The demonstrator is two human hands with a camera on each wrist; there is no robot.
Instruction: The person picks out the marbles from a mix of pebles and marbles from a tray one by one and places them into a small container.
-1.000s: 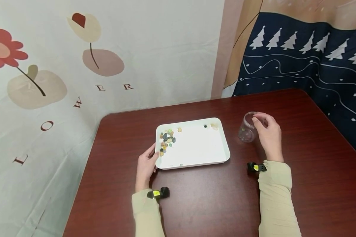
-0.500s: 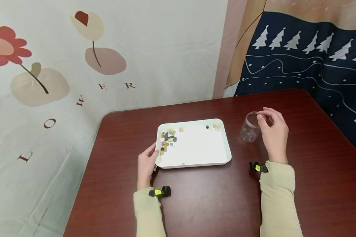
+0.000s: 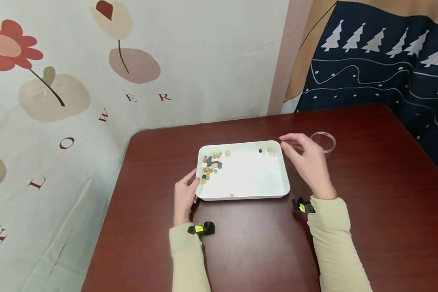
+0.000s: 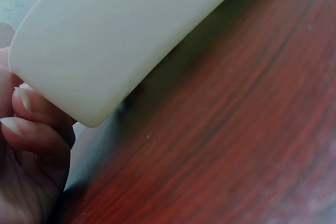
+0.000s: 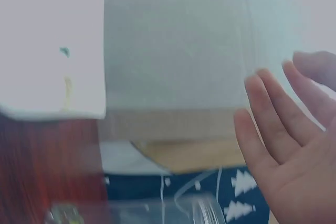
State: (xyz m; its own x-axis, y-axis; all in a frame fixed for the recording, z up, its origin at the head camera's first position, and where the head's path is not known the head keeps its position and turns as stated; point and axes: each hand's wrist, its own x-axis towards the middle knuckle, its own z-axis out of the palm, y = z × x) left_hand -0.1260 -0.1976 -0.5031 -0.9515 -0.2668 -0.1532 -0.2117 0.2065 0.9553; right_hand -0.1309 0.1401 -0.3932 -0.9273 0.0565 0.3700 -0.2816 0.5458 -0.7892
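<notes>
A white rectangular tray [image 3: 248, 174] carries small coloured stones [image 3: 212, 162] clustered along its left side. Several more stones [image 3: 269, 151] sit near its far right corner. My left hand [image 3: 185, 198] grips the tray's left edge, thumb at the rim; in the left wrist view, curled fingers [image 4: 37, 124] lie against the tray's outer wall [image 4: 105, 45]. Over the far right corner of the tray hovers my right hand [image 3: 308, 162], fingers extended, with nothing visible in it. Just right of that hand stands a clear jar [image 3: 328, 134], its lower part hidden behind the hand.
Everything stands on a dark red-brown wooden table [image 3: 248, 243]. A pale cloth with flower prints [image 3: 204, 61] hangs behind, and a navy cloth with white trees [image 3: 372, 73] is at the right. Each wrist wears a black camera strap [image 3: 200, 229].
My right hand has left the jar's rim and moved left to the tray's far right corner. The left hand keeps its grip on the tray. The head view has shifted slightly.
</notes>
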